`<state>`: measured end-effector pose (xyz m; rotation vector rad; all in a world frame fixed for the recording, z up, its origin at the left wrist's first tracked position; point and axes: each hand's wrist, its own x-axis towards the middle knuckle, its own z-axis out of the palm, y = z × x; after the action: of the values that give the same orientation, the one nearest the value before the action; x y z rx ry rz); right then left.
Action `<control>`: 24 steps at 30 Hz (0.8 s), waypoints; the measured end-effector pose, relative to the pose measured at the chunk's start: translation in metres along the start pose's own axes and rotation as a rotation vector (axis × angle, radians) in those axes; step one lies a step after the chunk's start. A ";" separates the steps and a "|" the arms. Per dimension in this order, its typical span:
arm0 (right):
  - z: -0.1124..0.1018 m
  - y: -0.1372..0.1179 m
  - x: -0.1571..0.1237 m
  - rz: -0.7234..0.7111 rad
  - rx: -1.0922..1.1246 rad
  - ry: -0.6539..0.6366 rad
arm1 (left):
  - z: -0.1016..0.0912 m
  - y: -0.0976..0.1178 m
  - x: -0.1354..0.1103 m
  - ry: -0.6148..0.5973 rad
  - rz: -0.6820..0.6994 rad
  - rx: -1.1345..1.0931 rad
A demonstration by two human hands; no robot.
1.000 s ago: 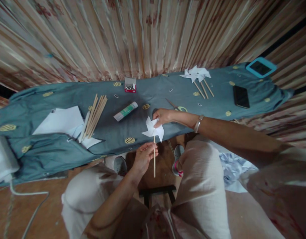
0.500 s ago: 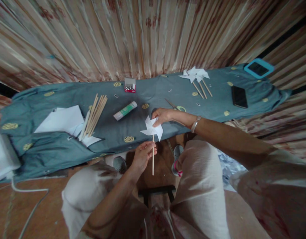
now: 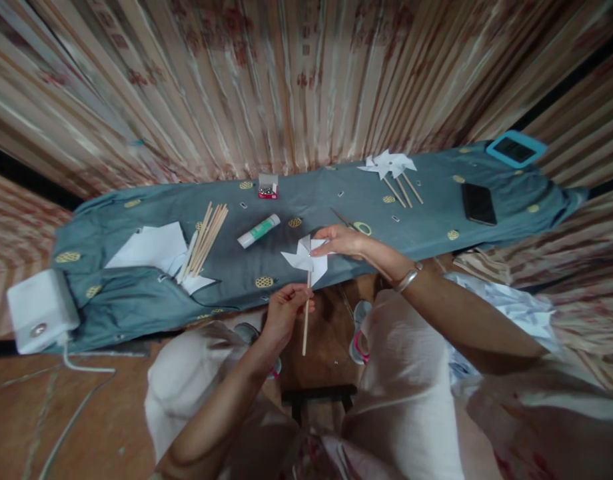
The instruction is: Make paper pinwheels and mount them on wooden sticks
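My left hand (image 3: 285,313) is closed around a thin wooden stick (image 3: 305,327) held upright in front of my knees. A white paper pinwheel (image 3: 303,257) sits at the top of that stick. My right hand (image 3: 342,241) pinches the pinwheel's right side near its centre, with a bracelet on the wrist. Both hands hover at the near edge of a long table under a blue-grey cloth (image 3: 296,200).
On the cloth lie a bundle of wooden sticks (image 3: 206,233), white paper sheets (image 3: 151,250), a glue stick (image 3: 259,231), a red box of pins (image 3: 268,187), scissors (image 3: 354,223), finished pinwheels (image 3: 391,167), a black phone (image 3: 479,203) and a blue-framed tablet (image 3: 516,149). A white box (image 3: 39,317) stands at the left end.
The head view shifted, so everything slid slightly in the picture. My hands keep the same hold on stick and pinwheel; my right fingers moved a little on the paper.
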<state>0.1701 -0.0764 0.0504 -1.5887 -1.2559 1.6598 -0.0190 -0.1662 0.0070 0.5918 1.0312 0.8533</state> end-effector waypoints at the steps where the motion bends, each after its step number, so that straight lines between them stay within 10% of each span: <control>1: 0.001 -0.001 -0.002 0.001 0.019 0.007 | 0.000 0.001 -0.001 0.000 0.011 0.006; 24: 0.025 -0.015 -0.026 -0.126 0.309 0.211 | 0.018 0.021 -0.011 0.089 0.162 0.041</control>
<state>0.1477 -0.0987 0.0729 -1.4220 -0.9226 1.4812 -0.0128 -0.1646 0.0361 0.6843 1.0937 1.0100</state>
